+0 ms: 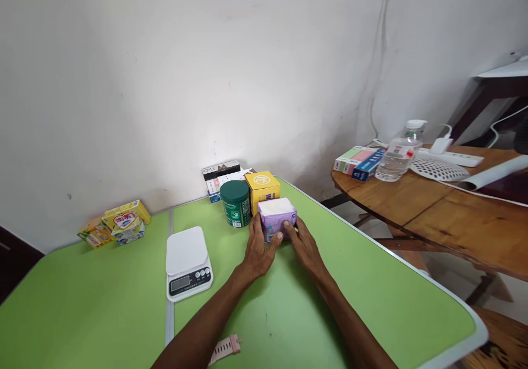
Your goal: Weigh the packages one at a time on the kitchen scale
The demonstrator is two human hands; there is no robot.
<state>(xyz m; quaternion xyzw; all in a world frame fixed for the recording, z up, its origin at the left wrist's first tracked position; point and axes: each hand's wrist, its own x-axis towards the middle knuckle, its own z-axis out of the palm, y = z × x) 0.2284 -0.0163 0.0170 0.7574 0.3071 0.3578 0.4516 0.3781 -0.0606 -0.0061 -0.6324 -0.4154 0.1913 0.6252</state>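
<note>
A purple and white soft pack (276,215) rests on the green table (103,297). My left hand (258,249) grips its left side, fingers curled round it and thumb on its front. My right hand (304,246) holds its right side the same way. Just behind the pack stand a dark green can (235,203) and a yellow box (262,187). A white kitchen scale (187,262) lies to the left of my left hand.
Flat boxes (221,177) lean by the wall. A pile of yellow cartons (119,223) sits far left. A pink strap (225,349) lies near the front edge. The wooden table (433,204) at right holds a water bottle (399,152), coloured boxes (359,161) and a power strip (451,157).
</note>
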